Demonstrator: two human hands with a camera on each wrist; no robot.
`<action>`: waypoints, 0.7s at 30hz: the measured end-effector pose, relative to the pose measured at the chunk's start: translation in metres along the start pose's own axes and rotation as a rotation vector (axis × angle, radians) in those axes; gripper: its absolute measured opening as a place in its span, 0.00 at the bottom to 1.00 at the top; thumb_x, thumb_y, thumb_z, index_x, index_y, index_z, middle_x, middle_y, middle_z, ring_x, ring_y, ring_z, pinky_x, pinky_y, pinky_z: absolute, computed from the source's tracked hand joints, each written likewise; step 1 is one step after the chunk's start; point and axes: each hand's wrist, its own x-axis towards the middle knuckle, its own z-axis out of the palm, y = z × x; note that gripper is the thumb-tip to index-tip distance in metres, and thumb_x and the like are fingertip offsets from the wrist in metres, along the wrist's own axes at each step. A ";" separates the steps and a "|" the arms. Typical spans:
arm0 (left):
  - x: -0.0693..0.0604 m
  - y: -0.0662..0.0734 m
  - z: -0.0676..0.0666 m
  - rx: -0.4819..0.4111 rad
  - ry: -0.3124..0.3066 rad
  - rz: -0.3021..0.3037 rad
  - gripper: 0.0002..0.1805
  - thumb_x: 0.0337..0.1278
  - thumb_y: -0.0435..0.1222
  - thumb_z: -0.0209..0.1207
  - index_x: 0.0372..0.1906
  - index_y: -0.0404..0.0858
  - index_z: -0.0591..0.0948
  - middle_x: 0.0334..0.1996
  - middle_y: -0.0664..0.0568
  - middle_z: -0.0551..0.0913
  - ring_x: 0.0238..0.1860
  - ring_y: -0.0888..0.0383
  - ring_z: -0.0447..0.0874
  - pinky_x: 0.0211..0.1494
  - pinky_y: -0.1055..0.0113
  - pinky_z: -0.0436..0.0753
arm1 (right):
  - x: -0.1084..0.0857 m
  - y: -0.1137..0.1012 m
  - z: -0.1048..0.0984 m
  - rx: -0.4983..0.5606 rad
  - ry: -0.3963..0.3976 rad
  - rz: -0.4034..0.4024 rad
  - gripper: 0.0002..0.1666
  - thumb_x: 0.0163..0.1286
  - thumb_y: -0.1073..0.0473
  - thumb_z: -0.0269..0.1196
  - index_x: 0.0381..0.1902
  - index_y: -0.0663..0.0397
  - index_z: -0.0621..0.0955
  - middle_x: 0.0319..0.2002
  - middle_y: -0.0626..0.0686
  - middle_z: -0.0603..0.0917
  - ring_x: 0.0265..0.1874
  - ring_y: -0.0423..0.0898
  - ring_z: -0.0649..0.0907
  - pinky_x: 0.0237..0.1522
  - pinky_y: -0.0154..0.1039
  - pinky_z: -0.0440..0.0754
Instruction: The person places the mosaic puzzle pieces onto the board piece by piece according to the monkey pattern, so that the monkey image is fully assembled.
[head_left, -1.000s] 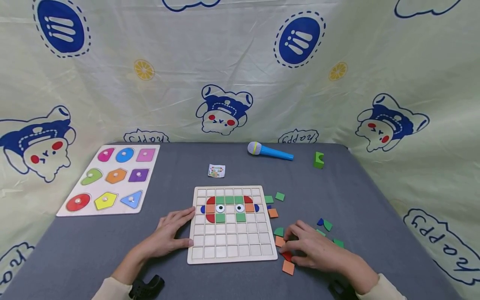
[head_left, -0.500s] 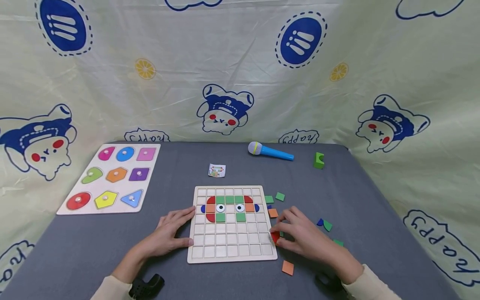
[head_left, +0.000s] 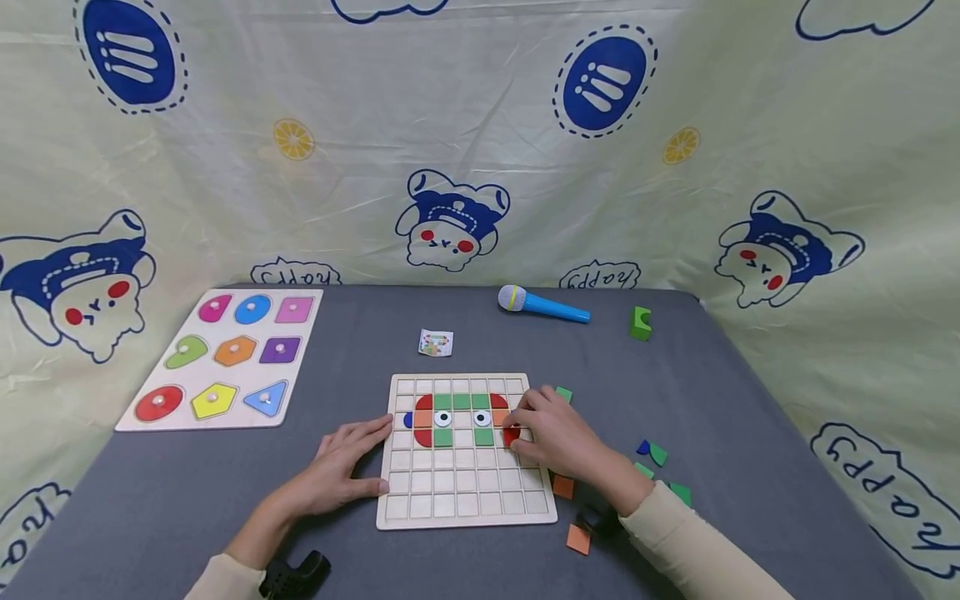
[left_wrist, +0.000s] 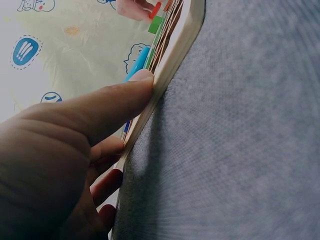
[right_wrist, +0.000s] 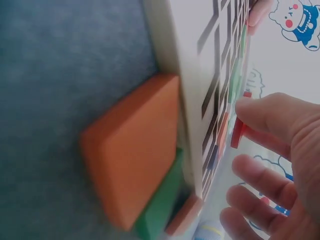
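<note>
A white grid board point(head_left: 467, 504) lies on the grey table, with red, green, orange and blue pieces and two eye tiles set in its upper rows. My left hand point(head_left: 337, 465) rests against the board's left edge, thumb and fingers extended along it. Over the right side of the board, my right hand point(head_left: 558, 433) pinches a red rounded piece point(head_left: 512, 436) between thumb and finger. The right wrist view has that red piece point(right_wrist: 239, 131) tilted on edge, just off the grid. My right hand hides the blue piece on that side.
Loose orange squares point(head_left: 578, 539) and green pieces point(head_left: 657, 454) lie right of the board. A shape puzzle point(head_left: 251, 375) is at the left. Behind are a small picture card point(head_left: 436, 342), a toy microphone point(head_left: 551, 307) and a green block point(head_left: 640, 323).
My right hand has picked the red piece off the table right of the board and carried it up and left over the grid. The left hand has stayed at the board's edge.
</note>
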 end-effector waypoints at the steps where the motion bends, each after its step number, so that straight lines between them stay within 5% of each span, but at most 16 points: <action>1: 0.000 0.000 0.000 0.000 -0.001 0.000 0.43 0.51 0.50 0.64 0.70 0.38 0.63 0.72 0.49 0.61 0.66 0.47 0.59 0.57 0.49 0.56 | 0.002 0.000 0.001 -0.005 -0.002 0.001 0.11 0.55 0.50 0.69 0.38 0.38 0.85 0.36 0.42 0.76 0.36 0.39 0.67 0.37 0.35 0.67; 21: 0.000 0.001 0.000 -0.006 0.004 -0.004 0.43 0.51 0.50 0.64 0.70 0.38 0.64 0.72 0.49 0.61 0.65 0.47 0.60 0.56 0.49 0.56 | 0.013 -0.004 0.010 -0.007 -0.053 0.016 0.11 0.55 0.53 0.69 0.39 0.38 0.86 0.35 0.45 0.77 0.33 0.40 0.65 0.34 0.33 0.62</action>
